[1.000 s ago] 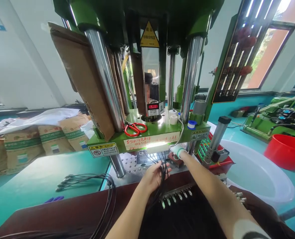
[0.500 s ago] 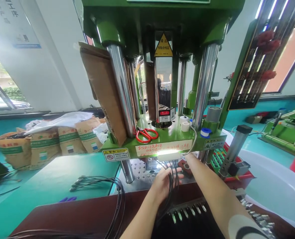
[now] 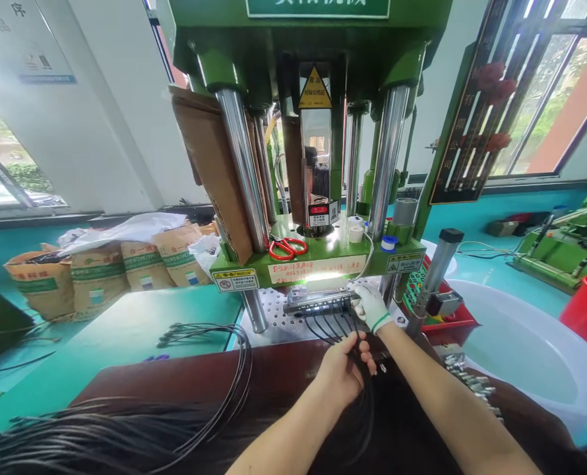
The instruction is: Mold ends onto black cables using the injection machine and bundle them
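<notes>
My left hand [image 3: 347, 371], bare, is closed around a bundle of black cables [image 3: 327, 328]. The cables run from the hand up to the front of a long metal mould block [image 3: 318, 303]. In a white glove, my right hand [image 3: 370, 307] grips the right end of this block; its fingertips are partly hidden. The block is at the front of the press [image 3: 254, 274], over a perforated metal plate [image 3: 274, 310], just below the press's green platen and a lit white lamp [image 3: 326, 282].
Red-handled scissors [image 3: 287, 248] and a blue-rimmed tape roll [image 3: 388, 244] lie on the green platen. Many black cables [image 3: 105, 429] cover the left front of the brown bench. Metal fittings [image 3: 471, 382] lie at the right, beside a large white tub [image 3: 521, 343].
My right hand has come out from under the platen, and the mould block now shows at the front. My left hand has moved lower right and closed around the cables. The view has shifted.
</notes>
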Demonstrator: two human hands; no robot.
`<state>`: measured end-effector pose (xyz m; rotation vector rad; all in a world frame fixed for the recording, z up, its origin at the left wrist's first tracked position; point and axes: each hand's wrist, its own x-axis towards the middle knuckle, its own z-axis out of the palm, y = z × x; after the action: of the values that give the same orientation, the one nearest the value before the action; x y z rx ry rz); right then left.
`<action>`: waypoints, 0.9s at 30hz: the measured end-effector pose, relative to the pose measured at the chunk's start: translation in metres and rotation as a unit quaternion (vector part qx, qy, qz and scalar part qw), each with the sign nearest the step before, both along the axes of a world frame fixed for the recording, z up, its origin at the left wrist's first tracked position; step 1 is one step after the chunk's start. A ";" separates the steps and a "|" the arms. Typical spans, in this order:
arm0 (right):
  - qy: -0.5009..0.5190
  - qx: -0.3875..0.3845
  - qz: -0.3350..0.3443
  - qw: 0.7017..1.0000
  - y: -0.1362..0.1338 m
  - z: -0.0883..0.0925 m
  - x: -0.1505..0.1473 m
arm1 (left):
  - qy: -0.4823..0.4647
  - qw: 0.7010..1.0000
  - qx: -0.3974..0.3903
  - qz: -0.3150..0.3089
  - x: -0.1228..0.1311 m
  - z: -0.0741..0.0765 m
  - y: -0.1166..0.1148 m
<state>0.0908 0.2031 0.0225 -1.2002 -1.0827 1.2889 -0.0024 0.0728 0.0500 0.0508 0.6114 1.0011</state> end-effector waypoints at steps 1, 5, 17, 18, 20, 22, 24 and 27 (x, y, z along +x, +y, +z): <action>0.007 -0.007 -0.004 1.000 -0.005 0.000 0.000 | -0.016 1.000 -0.008 0.006 0.001 0.002 -0.005; 0.029 -0.014 -0.022 0.999 -0.018 0.000 0.000 | -0.065 0.996 -0.036 0.043 -0.001 0.009 -0.029; 0.001 -0.024 -0.030 0.999 -0.034 -0.011 0.015 | -0.027 0.986 0.121 0.115 -0.060 0.028 -0.105; -0.010 -0.029 -0.023 0.999 -0.034 -0.013 0.020 | -0.023 0.977 0.135 0.164 -0.085 0.041 -0.099; -0.031 -0.036 -0.004 0.999 -0.034 -0.019 0.031 | 0.004 0.936 0.195 0.292 -0.142 0.065 -0.082; -0.050 -0.037 0.026 0.998 -0.033 -0.024 0.042 | 0.080 0.865 0.246 0.429 -0.203 0.079 -0.062; -0.073 -0.031 0.063 0.995 -0.031 -0.028 0.054 | 0.231 0.770 0.199 0.561 -0.256 0.078 -0.040; -0.142 -0.018 0.115 0.983 -0.025 -0.033 0.072 | 0.365 0.682 0.084 0.628 -0.306 0.046 -0.011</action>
<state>0.1633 0.1777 -0.0107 -1.3442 -1.4447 1.3423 -0.3088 0.0618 0.0959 0.2216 1.3554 2.4531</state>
